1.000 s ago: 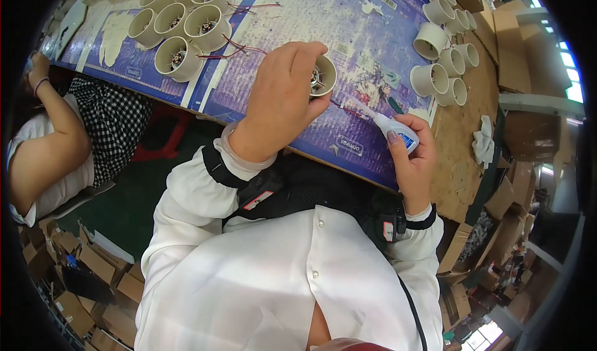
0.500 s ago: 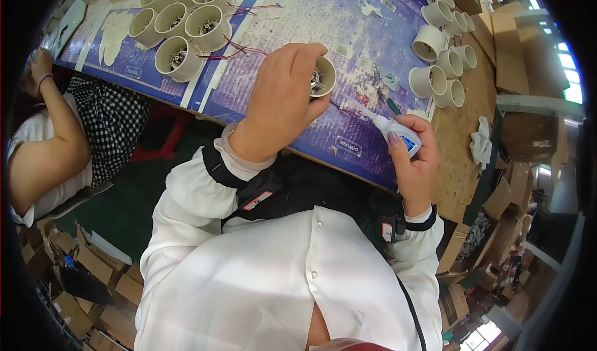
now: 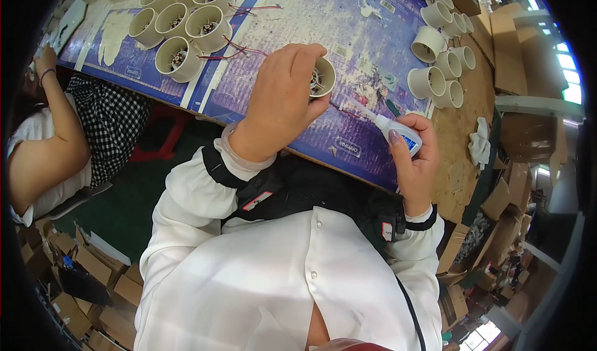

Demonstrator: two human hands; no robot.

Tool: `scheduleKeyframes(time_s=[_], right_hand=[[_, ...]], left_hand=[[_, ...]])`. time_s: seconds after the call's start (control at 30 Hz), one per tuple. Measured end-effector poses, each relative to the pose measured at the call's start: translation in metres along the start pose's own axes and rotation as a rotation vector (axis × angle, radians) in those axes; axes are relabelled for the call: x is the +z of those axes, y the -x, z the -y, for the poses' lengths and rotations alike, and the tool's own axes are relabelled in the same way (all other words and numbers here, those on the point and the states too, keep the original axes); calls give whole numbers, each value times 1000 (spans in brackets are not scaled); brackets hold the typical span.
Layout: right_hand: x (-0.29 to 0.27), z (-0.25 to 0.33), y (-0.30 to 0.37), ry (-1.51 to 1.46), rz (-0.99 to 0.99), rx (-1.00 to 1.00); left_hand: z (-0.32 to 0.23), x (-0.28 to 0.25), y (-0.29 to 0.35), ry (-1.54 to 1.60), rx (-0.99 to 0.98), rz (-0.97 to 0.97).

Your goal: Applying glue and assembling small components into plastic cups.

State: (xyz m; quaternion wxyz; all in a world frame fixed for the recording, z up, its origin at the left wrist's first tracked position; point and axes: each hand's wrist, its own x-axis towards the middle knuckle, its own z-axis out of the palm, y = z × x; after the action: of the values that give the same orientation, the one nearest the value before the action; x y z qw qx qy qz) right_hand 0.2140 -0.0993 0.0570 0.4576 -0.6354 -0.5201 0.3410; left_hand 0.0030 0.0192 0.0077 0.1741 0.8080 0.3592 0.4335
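Observation:
My left hand (image 3: 280, 89) is closed round a cream plastic cup (image 3: 329, 76), fingers over its far side and thumb at its near side. Part of a small metal motor (image 3: 316, 78) shows inside the cup; my hand hides the rest. A dark red wire (image 3: 339, 107) runs out from under the cup to the right. In my right hand (image 3: 415, 158) is a white squeeze glue bottle (image 3: 398, 132) with a blue label, lying tilted. Its thin clear nozzle points up and left toward the cup, apart from it.
Several similar cups (image 3: 178, 60) with motors and red and black wires stand at the far left of the blue covered table (image 3: 292, 27). More cups (image 3: 426, 82) line the right side, near a crumpled white cloth (image 3: 480, 142). A co-worker's arm (image 3: 59, 121) is at the left.
Both of my hands stay almost still, holding the cup and the glue bottle. The co-worker's hand at the left has shifted slightly.

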Motion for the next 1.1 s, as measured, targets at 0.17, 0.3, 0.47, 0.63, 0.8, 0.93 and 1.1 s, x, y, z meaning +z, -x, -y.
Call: scheduleKeyframes(time_s=[0.17,0.3,0.47,0.63,0.8,0.93,1.1], right_hand=[[-1,2,-1,-6,-2,-8],[-1,3,-2,4,2,-19],[-1,3,-1,16,6,-26],[-1,4,-1,25,10,-41],[-1,5,-1,35,18,-48],[-1,6,-2,39,20,-56],[-1,7,-1,38,25,-52]], left_hand=[[-1,1,-3,3,4,4],[0,1,-2,7,3,0],[0,1,-1,9,6,-6],[-1,1,-1,10,-10,6],[-1,1,-2,3,-3,0],[-1,0,-2,4,-5,6],[-1,1,-1,23,-23,14]])
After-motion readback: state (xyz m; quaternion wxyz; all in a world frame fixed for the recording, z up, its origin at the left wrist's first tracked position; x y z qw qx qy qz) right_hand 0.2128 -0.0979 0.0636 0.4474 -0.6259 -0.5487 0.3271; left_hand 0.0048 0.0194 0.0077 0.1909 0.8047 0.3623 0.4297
